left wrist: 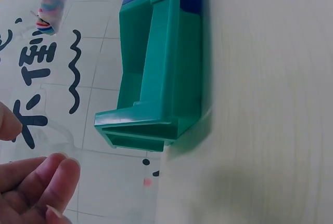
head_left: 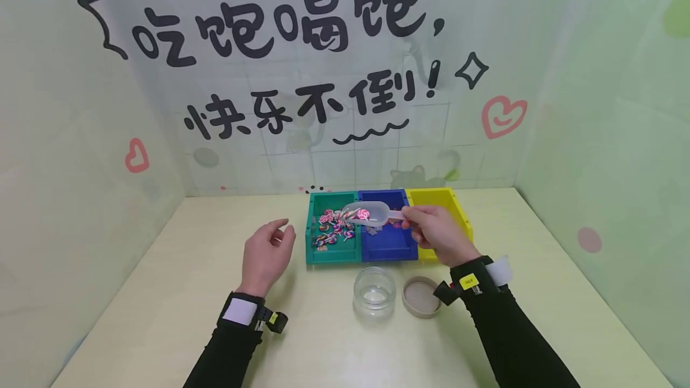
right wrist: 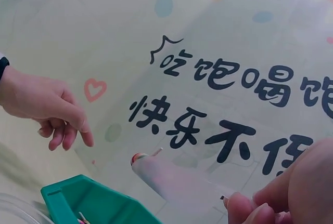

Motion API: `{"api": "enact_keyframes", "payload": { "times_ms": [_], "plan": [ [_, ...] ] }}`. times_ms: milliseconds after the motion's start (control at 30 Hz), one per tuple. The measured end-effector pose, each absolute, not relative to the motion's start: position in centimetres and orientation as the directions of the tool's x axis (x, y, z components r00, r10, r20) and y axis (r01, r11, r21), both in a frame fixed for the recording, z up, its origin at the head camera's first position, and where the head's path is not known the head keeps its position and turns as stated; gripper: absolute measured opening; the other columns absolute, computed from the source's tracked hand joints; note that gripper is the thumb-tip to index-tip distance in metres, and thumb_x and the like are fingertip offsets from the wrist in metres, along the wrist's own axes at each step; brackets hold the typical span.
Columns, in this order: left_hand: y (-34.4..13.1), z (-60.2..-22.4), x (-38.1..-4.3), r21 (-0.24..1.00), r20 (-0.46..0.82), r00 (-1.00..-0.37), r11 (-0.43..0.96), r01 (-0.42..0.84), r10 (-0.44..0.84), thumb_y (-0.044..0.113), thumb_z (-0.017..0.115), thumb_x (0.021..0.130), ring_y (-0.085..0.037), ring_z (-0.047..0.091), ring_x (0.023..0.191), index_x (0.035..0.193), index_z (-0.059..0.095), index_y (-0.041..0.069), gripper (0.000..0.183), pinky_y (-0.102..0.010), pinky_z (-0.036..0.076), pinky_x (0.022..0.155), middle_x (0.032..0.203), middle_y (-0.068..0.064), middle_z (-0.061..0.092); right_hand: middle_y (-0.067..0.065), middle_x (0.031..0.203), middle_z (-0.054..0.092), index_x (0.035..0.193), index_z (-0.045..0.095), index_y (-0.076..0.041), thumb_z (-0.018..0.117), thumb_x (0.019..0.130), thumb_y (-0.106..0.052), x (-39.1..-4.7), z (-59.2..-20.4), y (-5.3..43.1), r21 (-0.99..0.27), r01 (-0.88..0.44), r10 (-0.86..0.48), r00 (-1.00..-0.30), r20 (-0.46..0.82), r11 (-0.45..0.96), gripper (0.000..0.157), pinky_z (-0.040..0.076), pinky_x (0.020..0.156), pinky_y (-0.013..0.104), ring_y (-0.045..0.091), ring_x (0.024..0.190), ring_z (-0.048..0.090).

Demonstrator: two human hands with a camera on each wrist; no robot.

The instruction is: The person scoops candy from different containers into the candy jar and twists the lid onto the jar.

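Note:
My right hand (head_left: 439, 234) pinches the handle of a clear plastic scoop (head_left: 377, 212), held above the green and blue bins. Pink-and-white swirl lollipops (head_left: 362, 214) lie in the scoop; in the right wrist view the scoop (right wrist: 174, 185) looks cloudy, with a striped candy at its tip. More small lollipops (head_left: 334, 236) lie in the green bin (head_left: 345, 254). My left hand (head_left: 268, 256) hovers left of that bin, fingers loosely bent, holding nothing. In the left wrist view its fingers (left wrist: 60, 182) stand apart from the green bin (left wrist: 156, 94).
A blue bin (head_left: 389, 251) with a few small pieces and a yellow bin (head_left: 431, 196) adjoin the green one. An uncovered clear jar (head_left: 374, 293) stands in front, a round lid (head_left: 421, 298) to its right. A printed wall (head_left: 323, 166) rises behind the table (head_left: 215, 220).

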State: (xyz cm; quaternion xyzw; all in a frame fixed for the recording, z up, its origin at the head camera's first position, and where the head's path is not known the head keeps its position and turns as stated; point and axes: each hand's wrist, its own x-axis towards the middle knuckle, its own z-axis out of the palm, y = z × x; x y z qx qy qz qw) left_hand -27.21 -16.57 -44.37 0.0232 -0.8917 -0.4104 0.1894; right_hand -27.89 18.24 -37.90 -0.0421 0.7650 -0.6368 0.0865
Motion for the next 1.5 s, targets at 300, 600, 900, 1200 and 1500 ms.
{"api": "enact_keyframes", "payload": {
  "times_ms": [300, 600, 900, 1200, 1500],
  "plan": [
    [-15.9, -44.9, -26.2, 0.819, 0.281, -0.951, 0.549, 0.167, -0.129, 0.033, 0.062, 0.112, -0.023, 0.071, 0.094, 0.142, 0.074, 0.011, 0.039, -0.028, 0.054, 0.078, 0.109, -0.01, 0.077, -0.005, 0.083, 0.063, 0.113, 0.071, 0.0, 0.058, 0.115, -0.034, -27.2, -37.0, 20.4, -0.988, 0.095, -0.158, -0.981, -0.114, 0.124, 0.036, 0.034, 0.056, 0.019, 0.005, 0.063, 0.049],
    [-13.8, -45.2, -24.8, 0.838, 0.269, -0.96, 0.473, 0.271, 0.073, 0.031, 0.066, 0.111, -0.019, 0.069, 0.108, 0.142, 0.074, 0.014, 0.035, -0.029, 0.055, 0.091, 0.117, -0.004, 0.074, -0.007, 0.081, 0.066, 0.106, 0.076, -0.008, 0.06, 0.114, -0.038, -26.3, -36.8, 23.3, -0.992, 0.103, -0.136, -0.984, -0.111, 0.07, 0.034, 0.029, 0.051, 0.02, 0.004, 0.059, 0.049],
    [-11.7, -46.2, -24.0, 0.892, 0.187, -0.942, 0.353, 0.281, 0.277, 0.026, 0.073, 0.106, -0.03, 0.065, 0.135, 0.155, 0.06, 0.009, 0.053, -0.047, 0.057, 0.113, 0.145, -0.014, 0.066, -0.007, 0.08, 0.064, 0.102, 0.076, -0.012, 0.066, 0.111, -0.04, -25.8, -36.3, 25.4, -0.993, 0.114, -0.11, -0.987, -0.116, 0.025, 0.031, 0.029, 0.05, 0.02, 0.003, 0.058, 0.049],
    [-9.8, -47.0, -23.1, 0.911, 0.103, -0.895, 0.32, 0.26, 0.434, 0.035, 0.084, 0.097, -0.037, 0.054, 0.15, 0.165, 0.045, 0.005, 0.084, -0.053, 0.047, 0.124, 0.163, -0.018, 0.051, -0.008, 0.079, 0.066, 0.096, 0.078, -0.017, 0.066, 0.11, -0.044, -25.4, -35.9, 26.3, -0.992, 0.117, -0.11, -0.986, -0.122, 0.057, 0.033, 0.032, 0.05, 0.019, 0.004, 0.059, 0.051],
    [-8.9, -48.1, -22.9, 0.865, 0.021, -0.879, 0.433, 0.255, 0.476, 0.034, 0.093, 0.089, -0.039, 0.058, 0.147, 0.163, 0.048, 0.005, 0.092, -0.054, 0.051, 0.12, 0.162, -0.017, 0.056, -0.009, 0.075, 0.065, 0.093, 0.078, -0.014, 0.064, 0.112, -0.039, -25.3, -36.0, 26.2, -0.986, 0.114, -0.141, -0.981, -0.131, 0.125, 0.034, 0.033, 0.049, 0.018, 0.004, 0.057, 0.05]
  ]
}}
